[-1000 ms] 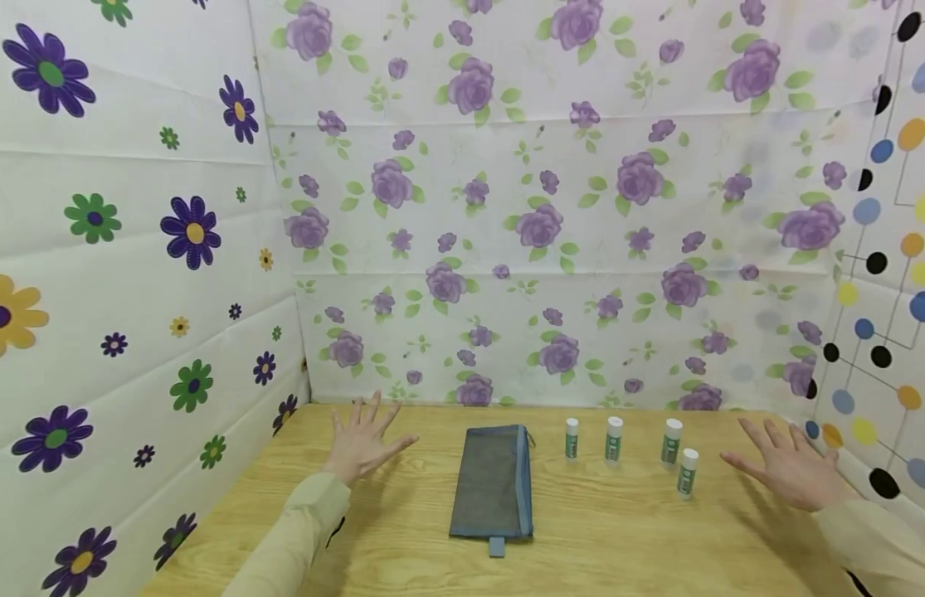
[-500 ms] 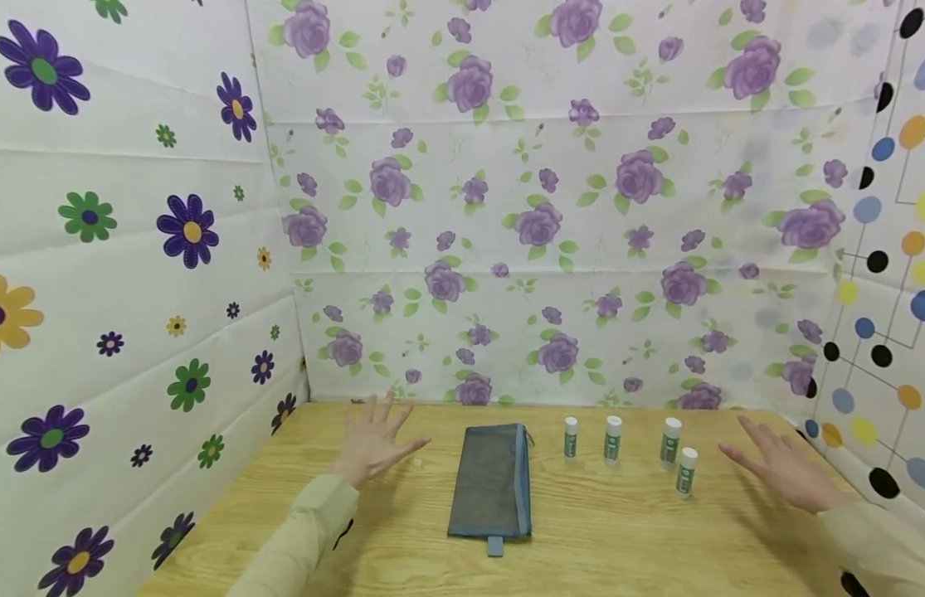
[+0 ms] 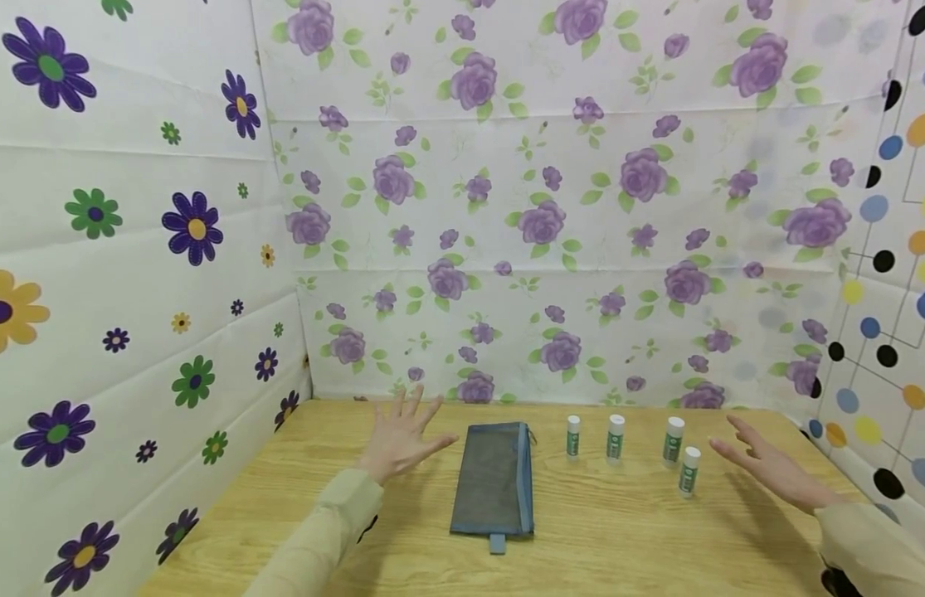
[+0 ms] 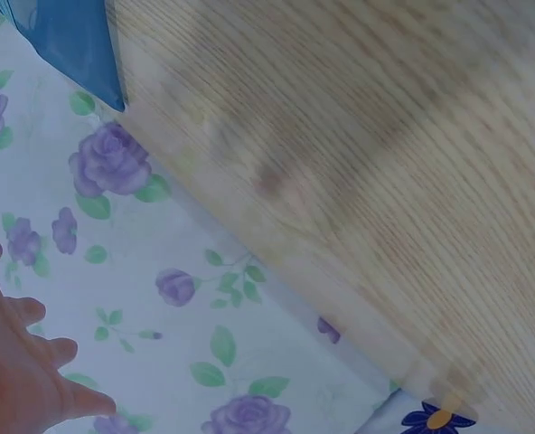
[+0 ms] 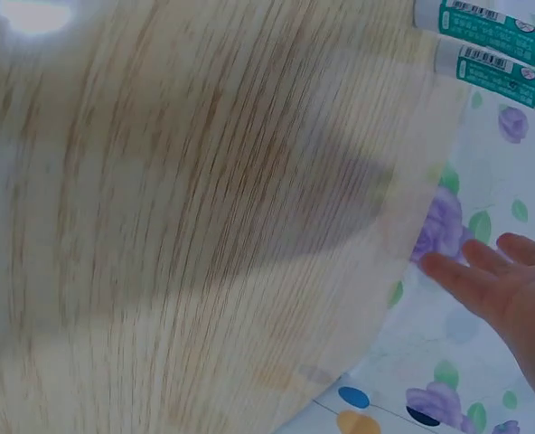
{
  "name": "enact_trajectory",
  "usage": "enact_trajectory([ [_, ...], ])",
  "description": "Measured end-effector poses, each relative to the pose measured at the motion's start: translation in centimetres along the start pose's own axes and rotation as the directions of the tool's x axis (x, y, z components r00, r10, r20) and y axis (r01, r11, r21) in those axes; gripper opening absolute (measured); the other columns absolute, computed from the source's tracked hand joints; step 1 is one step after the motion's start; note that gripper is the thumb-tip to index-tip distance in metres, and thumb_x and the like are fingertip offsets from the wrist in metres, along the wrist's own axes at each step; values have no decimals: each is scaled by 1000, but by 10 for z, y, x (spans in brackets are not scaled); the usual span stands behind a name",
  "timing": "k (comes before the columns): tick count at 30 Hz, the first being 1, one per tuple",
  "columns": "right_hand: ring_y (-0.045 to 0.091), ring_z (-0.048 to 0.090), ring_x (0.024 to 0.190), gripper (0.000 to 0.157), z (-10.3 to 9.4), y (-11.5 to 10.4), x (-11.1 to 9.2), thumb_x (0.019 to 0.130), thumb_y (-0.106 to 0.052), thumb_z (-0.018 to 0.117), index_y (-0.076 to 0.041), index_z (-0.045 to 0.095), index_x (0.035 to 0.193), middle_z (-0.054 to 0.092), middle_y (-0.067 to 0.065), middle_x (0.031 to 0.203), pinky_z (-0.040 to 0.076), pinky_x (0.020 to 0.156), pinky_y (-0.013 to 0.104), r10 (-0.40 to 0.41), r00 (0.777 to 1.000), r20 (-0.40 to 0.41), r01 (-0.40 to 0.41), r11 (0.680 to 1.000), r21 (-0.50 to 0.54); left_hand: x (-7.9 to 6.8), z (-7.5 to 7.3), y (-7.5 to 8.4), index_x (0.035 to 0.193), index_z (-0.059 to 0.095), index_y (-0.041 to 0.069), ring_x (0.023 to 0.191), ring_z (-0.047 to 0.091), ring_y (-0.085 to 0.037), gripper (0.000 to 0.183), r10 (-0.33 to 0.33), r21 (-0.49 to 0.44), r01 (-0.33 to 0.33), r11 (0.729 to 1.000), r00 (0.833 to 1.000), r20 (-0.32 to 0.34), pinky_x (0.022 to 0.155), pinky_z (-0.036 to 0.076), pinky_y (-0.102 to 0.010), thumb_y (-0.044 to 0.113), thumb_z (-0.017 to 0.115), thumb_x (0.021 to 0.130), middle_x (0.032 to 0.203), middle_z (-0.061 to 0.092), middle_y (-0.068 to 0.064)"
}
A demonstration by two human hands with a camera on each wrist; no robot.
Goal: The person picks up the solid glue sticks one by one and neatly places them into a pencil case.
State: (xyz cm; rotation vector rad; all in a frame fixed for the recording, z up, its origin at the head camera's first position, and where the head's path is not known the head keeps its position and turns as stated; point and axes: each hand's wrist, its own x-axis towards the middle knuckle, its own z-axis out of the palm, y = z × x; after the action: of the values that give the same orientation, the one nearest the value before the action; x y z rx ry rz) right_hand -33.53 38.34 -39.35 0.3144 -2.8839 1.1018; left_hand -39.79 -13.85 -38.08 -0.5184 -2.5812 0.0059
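A grey mesh zip pouch [image 3: 492, 481] with blue edging and a small tab lies flat on the table. Left of it, my left hand [image 3: 402, 439] is held above the wood with its fingers spread, touching nothing. Several white-capped glue sticks with green labels stand upright right of the pouch; the front one [image 3: 688, 473] is nearest my right hand [image 3: 779, 471]. That hand hovers to their right, fingers extended and holding nothing. In the right wrist view, two glue sticks [image 5: 498, 74] show at the upper right. The left wrist view catches a blue corner of the pouch [image 4: 78, 45].
The wooden table [image 3: 596, 547] ends at a back wall of white cloth [image 3: 507, 323] with purple roses. Flowered cloth [image 3: 141, 365] hangs along the left side, and dotted cloth [image 3: 891, 398] along the right.
My left hand has moved right, closer to the pouch. My right hand has shifted slightly left toward the glue sticks and turned more side-on. Pouch and glue sticks stay put.
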Motion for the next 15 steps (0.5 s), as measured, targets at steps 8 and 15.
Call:
enact_trajectory([
  [8,38,16,97,60,9,-2,7,75,-34,35,-19,-5,117,8,21,113,28,60,46,45,997,65,-58,973,223,5,-1,18,114,12,35,103,-8,-23,67,-4,-30,4,1000,1000,23,65,-10,-52,67,18,56,120,-1,0],
  [15,33,22,97,57,15,-8,10,73,-30,41,-14,5,116,14,16,113,27,66,42,87,993,78,-109,931,348,13,2,36,114,5,35,104,-3,-25,66,29,-35,-28,999,999,42,67,-9,-51,66,17,57,120,0,-2],
])
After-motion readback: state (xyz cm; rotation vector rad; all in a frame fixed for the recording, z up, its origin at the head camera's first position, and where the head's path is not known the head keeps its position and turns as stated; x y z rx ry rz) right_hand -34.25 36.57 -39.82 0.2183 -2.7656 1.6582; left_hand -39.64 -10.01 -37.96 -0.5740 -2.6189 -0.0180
